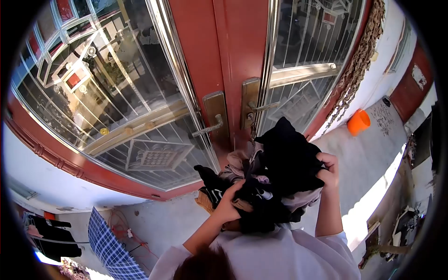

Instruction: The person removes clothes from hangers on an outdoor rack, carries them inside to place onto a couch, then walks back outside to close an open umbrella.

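A bundle of clothes [289, 158], mostly black with some pinkish-grey pieces, is held against my body in front of the red double door [242, 42]. My left hand [228, 203] grips the near left side of the bundle, its fingers bent into the dark cloth. On the right side, my right hand [329, 170] has its fingers closed on the black cloth. Just beyond the clothes are the two door handles [209, 128] on brass plates, with a chain [253, 128] hanging below the right-hand one. Part of a woven brown item [204, 201] shows under the bundle.
An orange bucket [358, 122] stands by the wall at right. At lower left are a blue checked umbrella [112, 247], a reddish cord [135, 235] on the concrete, and dark clothes [53, 235] on a rail. Dried plant strands [359, 60] hang beside the door.
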Demonstrator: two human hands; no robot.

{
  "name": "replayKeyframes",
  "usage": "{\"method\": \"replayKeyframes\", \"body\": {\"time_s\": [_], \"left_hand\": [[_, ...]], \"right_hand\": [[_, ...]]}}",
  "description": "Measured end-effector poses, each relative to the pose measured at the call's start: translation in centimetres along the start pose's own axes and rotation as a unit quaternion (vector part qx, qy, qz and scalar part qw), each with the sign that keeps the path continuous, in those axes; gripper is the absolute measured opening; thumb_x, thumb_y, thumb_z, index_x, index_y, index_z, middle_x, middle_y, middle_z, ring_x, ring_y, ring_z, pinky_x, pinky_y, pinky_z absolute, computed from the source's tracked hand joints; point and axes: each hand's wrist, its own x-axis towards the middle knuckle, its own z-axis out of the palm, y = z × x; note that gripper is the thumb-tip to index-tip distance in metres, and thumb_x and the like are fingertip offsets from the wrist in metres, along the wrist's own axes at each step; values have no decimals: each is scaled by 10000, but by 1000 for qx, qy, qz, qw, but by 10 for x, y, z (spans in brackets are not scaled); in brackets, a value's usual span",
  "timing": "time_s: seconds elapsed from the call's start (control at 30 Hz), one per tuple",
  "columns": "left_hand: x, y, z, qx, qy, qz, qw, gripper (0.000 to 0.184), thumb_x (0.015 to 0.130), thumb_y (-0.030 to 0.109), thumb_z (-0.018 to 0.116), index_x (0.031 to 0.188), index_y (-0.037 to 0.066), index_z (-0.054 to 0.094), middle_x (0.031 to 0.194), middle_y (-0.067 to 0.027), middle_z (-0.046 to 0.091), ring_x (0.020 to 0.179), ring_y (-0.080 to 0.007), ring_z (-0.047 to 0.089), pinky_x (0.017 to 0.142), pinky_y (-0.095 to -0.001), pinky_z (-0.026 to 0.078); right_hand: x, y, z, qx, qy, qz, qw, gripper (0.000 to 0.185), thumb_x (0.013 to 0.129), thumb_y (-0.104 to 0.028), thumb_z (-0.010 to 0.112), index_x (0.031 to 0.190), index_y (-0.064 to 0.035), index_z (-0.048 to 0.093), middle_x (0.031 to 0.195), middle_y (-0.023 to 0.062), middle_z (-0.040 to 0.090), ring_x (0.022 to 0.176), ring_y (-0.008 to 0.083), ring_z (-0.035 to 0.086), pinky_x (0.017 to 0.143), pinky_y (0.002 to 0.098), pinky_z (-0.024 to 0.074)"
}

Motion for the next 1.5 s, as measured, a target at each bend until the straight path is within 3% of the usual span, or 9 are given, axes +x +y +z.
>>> {"method": "replayKeyframes", "body": {"time_s": [0.23, 0.4, 0.53, 0.67, 0.8, 1.0, 1.17, 1.3, 1.5], "left_hand": [[35, -7, -4, -37, 169, -30, 984, 685, 648, 69, 790, 1250, -3, 471, 1127, -64, 570, 1023, -138, 546, 915, -286, 425], [64, -3, 11, 36, 256, -4, 966, 662, 659, 72, 784, 1240, -5, 476, 1075, -45, 572, 979, -126, 546, 883, -274, 431], [73, -18, 21, 77, 324, -11, 943, 659, 656, 74, 781, 1233, -14, 476, 1082, -46, 568, 982, -126, 538, 875, -268, 426], [68, -36, 35, 41, 396, -16, 917, 672, 666, 59, 771, 1253, -29, 457, 1137, -61, 560, 1017, -135, 534, 900, -278, 421], [67, -37, 53, 44, 455, -39, 889, 704, 667, 59, 756, 1283, -44, 431, 1177, -77, 552, 1051, -154, 531, 927, -292, 409], [55, -41, 64, -28, 466, -46, 883, 786, 643, 50, 727, 1336, -47, 369, 1257, -103, 511, 1136, -174, 501, 993, -316, 367], [39, -42, 83, 13, 525, -69, 848, 684, 714, 28, 677, 1330, -25, 383, 1183, -94, 549, 1071, -174, 547, 943, -305, 420], [16, -36, 95, 16, 551, -82, 831, 667, 724, 26, 669, 1326, -22, 387, 1169, -90, 553, 1059, -171, 551, 933, -301, 426], [-12, -33, 102, 13, 563, -79, 822, 643, 737, 24, 656, 1322, -18, 393, 1149, -86, 559, 1040, -167, 558, 918, -296, 435]], "right_hand": [[177, 1, 13, -72, -178, -113, 975, 195, 547, -77, 482, 686, 42, 551, 630, -11, 533, 608, 69, 480, 551, 216, 373], [258, 44, 38, -71, -314, -236, 917, 186, 565, -24, 476, 717, 48, 558, 577, 99, 503, 502, 152, 474, 489, 260, 361], [274, 66, 40, -36, -429, -229, 873, 219, 545, -21, 488, 738, 32, 579, 606, 117, 532, 508, 223, 502, 485, 287, 383], [283, 99, 37, 24, -523, -141, 840, 209, 543, -19, 493, 727, 15, 586, 591, 96, 512, 450, 172, 433, 437, 272, 306], [295, 113, 36, 109, -581, -63, 804, 212, 601, -159, 587, 718, 18, 584, 557, 48, 510, 427, 146, 391, 420, 263, 261], [294, 143, 31, 170, -567, -83, 801, 581, 729, -600, 597, 681, -22, 616, 516, 25, 524, 404, 132, 492, 405, 242, 306], [296, 169, 28, 266, -571, -99, 770, 524, 733, -539, 628, 650, -21, 623, 461, 8, 490, 354, 131, 460, 379, 246, 271], [291, 182, 27, 346, -583, -91, 730, 213, 579, -212, 598, 614, -2, 611, 421, 14, 442, 319, 139, 419, 363, 256, 223], [267, 158, 20, 370, -592, -75, 712, 177, 563, -143, 599, 620, 24, 611, 448, 38, 485, 358, 162, 481, 383, 251, 288]]}}
